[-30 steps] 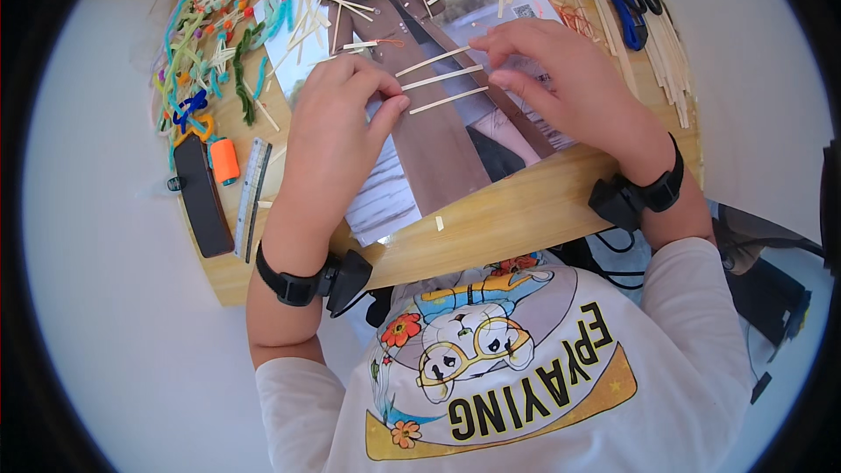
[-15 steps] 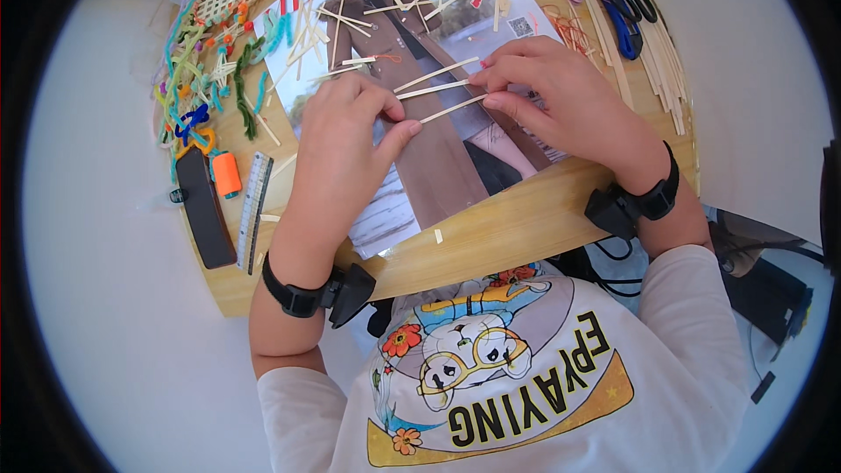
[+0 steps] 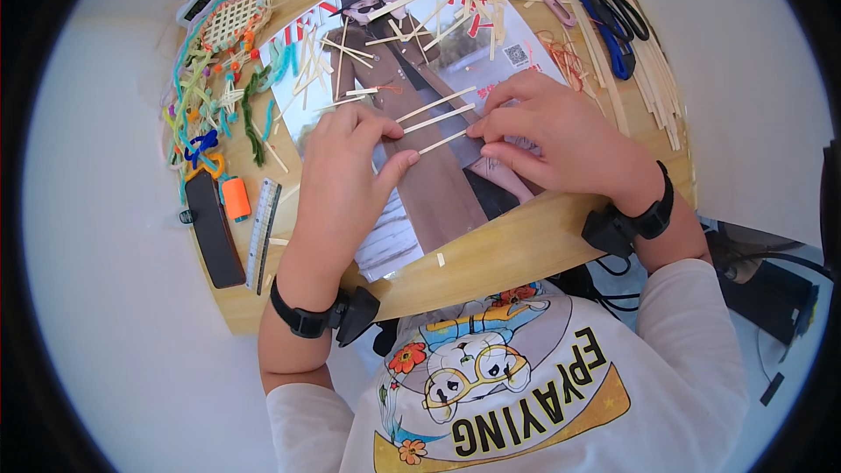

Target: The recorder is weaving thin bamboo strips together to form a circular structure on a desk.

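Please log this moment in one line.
three pale strips: over poster; left hand: near left ends; right hand: at right end of nearest strip

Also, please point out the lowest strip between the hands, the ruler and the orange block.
Lowest strip [image 3: 443, 142]: head view, middle of its length.
Ruler [image 3: 264, 236]: head view, middle of face.
Orange block [image 3: 236, 199]: head view, upper face.

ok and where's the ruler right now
In the head view, the ruler lies on the left part of the table, between the black slab and the person's left forearm.
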Action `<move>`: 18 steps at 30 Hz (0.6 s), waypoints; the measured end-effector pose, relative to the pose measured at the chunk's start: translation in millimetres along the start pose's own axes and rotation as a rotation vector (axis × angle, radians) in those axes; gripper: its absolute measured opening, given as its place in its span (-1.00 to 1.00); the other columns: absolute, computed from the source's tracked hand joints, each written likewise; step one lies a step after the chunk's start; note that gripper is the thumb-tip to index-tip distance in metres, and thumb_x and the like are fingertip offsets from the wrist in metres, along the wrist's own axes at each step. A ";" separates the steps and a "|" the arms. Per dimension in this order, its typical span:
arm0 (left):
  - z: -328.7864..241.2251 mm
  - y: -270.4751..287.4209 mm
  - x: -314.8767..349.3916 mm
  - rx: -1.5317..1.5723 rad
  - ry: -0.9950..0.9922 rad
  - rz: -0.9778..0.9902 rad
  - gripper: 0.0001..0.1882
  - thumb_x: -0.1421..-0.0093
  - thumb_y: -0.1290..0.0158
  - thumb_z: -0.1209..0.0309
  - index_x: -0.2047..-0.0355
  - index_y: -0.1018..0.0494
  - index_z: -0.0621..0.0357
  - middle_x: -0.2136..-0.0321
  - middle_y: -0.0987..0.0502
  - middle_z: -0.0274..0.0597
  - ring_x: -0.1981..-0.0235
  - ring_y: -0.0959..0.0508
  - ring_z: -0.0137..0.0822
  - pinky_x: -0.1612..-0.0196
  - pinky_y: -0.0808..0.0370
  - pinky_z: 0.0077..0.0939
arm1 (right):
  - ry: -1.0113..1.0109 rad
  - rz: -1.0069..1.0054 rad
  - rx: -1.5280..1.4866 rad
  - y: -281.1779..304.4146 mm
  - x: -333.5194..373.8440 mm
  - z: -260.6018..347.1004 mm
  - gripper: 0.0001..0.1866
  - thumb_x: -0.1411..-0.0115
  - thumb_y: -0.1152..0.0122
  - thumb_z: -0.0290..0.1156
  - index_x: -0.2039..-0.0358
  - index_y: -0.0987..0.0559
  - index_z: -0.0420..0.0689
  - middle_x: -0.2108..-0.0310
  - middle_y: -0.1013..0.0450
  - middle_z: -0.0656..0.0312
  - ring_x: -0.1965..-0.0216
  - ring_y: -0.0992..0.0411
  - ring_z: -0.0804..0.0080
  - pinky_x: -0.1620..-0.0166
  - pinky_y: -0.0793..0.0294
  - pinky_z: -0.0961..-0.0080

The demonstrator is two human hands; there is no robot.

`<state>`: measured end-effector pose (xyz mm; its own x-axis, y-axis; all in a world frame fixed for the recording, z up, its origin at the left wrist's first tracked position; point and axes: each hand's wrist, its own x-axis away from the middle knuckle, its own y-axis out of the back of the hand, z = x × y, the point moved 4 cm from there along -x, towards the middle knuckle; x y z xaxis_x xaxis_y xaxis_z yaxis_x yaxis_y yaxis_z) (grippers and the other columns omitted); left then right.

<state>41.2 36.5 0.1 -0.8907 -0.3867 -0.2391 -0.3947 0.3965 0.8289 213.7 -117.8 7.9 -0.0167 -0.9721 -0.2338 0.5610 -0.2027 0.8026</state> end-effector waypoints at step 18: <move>-1.1 5.8 -1.0 0.009 0.033 -0.026 -0.76 -0.05 -0.36 0.41 0.30 -0.56 0.15 0.31 -0.52 -0.16 0.19 -0.51 -0.08 0.06 -0.44 -0.22 | 0.042 -0.074 -0.026 -4.9 -1.2 0.9 -0.86 -0.19 -0.36 -0.35 0.33 -0.63 -0.12 0.22 -0.56 0.05 0.11 -0.50 0.05 0.06 -0.51 0.21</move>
<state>40.0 38.2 5.7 -0.8724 -0.4238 -0.2436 -0.4195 0.3933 0.8181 210.2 -115.7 4.8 -0.0243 -0.9487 -0.3152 0.5809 -0.2700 0.7679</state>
